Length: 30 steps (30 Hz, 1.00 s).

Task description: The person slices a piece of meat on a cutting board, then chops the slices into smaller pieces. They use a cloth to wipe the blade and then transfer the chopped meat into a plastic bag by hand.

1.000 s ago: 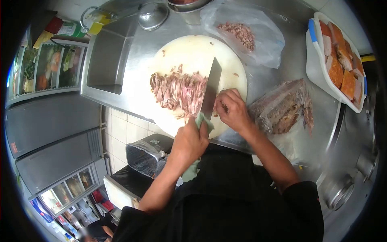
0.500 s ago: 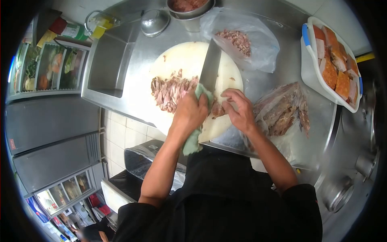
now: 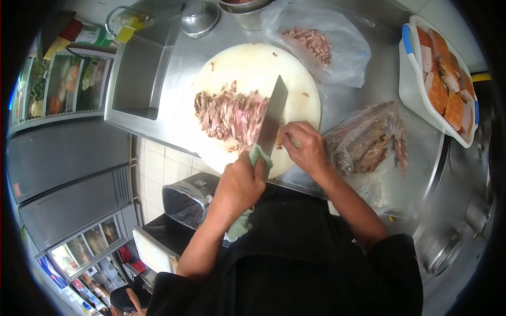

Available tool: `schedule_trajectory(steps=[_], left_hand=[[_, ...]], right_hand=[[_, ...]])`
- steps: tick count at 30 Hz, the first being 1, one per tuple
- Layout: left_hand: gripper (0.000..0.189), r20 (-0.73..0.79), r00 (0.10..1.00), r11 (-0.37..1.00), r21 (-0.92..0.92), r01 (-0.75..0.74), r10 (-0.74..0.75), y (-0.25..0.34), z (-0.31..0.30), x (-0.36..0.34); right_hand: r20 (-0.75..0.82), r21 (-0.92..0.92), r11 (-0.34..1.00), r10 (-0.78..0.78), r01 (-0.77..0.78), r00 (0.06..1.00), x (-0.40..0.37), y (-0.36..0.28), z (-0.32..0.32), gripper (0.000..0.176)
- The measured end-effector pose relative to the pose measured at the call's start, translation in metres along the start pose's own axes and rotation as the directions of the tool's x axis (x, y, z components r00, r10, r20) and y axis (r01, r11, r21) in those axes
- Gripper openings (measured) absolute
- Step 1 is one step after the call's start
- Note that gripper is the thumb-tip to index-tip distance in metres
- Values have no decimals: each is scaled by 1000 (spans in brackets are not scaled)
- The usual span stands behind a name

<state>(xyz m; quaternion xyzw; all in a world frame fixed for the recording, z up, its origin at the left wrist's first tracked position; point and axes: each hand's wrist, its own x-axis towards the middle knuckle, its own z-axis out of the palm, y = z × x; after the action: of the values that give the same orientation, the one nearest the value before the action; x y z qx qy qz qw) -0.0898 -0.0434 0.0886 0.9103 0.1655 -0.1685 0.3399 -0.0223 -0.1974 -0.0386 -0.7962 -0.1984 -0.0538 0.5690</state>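
Observation:
My left hand is closed around the handle of a cleaver, with a green cloth wrapped in the grip. The blade stands on edge on a round white cutting board. Left of the blade lies a pile of sliced meat. Just right of it, my right hand has curled fingers at a small brown piece of meat, mostly hidden by fingers and blade. Beside that hand, a clear plastic bag holds larger dark meat.
Diced meat sits in an open plastic bag behind the board. A white tub of browned meat slabs stands at right. Metal bowls are at the back, a sink at left, a lined bin below.
The cleaver and my left hand have come nearer my body and slightly left. Sliced meat now spreads farther right to the blade. My right hand's fingers have curled in more, and less of the meat piece shows.

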Motion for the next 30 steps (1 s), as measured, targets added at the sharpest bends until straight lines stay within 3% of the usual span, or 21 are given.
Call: schedule_trajectory(steps=[6, 8, 13, 14, 17, 23, 25, 27, 30], left_hand=[[24, -69, 997, 999, -36, -27, 25, -16, 41, 3], [24, -216, 965, 987, -33, -158, 148, -20, 56, 34], [27, -280, 913, 944, -61, -324, 296, -3, 37, 89], [27, -283, 911, 943, -59, -328, 299, 2, 28, 83], [27, 7, 1000, 998, -62, -12, 13, 5, 5, 43], [23, -50, 998, 998, -59, -33, 30, -6, 20, -5], [22, -76, 995, 996, -66, -63, 58, -12, 35, 5], [22, -194, 970, 987, -34, -158, 148, -15, 56, 24], [24, -213, 966, 981, -96, -171, 148, -9, 56, 50]], right_hand=[[9, -39, 998, -40, 40, 999, 0, 0, 2, 10], [1, -52, 997, -54, 54, 999, -1, 2, 5, 11], [61, -109, 987, -114, 120, 992, -2, 3, 0, 14], [59, -118, 986, -112, 118, 992, -2, -1, -3, 15], [42, -89, 993, -72, 76, 996, -6, 0, -2, 15], [76, -39, 998, -38, 41, 996, -3, 1, -5, 14], [89, -34, 999, -23, 26, 996, -1, 3, -6, 14], [141, -12, 1000, -9, 11, 990, 0, 1, -8, 15], [103, 12, 999, 35, -36, 994, 0, 3, -4, 17]])
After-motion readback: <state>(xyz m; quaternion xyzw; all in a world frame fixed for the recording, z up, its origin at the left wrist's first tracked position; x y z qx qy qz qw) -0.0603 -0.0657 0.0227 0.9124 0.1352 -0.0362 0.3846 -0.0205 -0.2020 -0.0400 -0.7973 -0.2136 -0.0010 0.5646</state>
